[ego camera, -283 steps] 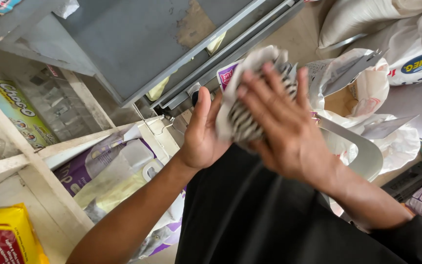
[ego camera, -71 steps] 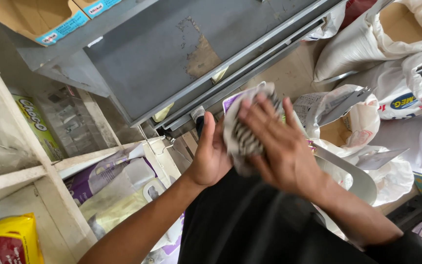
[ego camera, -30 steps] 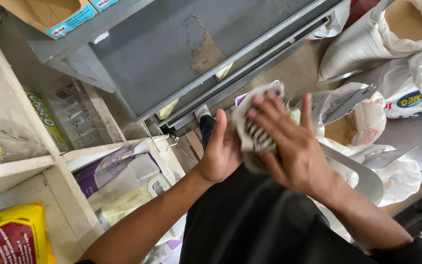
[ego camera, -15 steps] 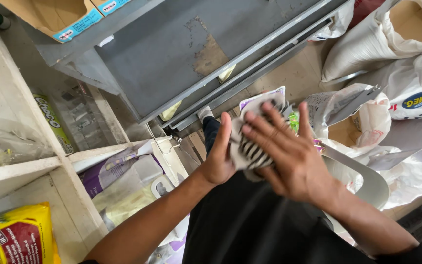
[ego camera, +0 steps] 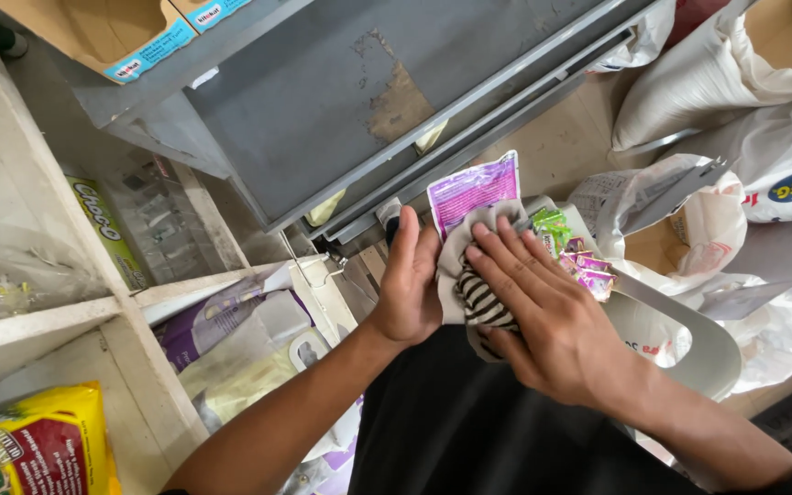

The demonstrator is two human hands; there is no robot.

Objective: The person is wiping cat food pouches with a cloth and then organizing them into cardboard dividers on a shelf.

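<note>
My left hand (ego camera: 410,289) braces the purple pouch (ego camera: 472,190) from its side, fingers pressed together and flat along the edge, so the pouch stays upright against the rubbing. My right hand (ego camera: 552,321) lies over the striped cloth (ego camera: 480,302), fingers spread wide to press the cloth across the pouch's face. The pouch top shows just beyond my right fingertips. Small green and pink sachets (ego camera: 572,247) lie just beside my right fingers. A white sack (ego camera: 689,92) stands well beyond them. A grey metal shelf (ego camera: 359,92) hangs past my left fingers.
</note>
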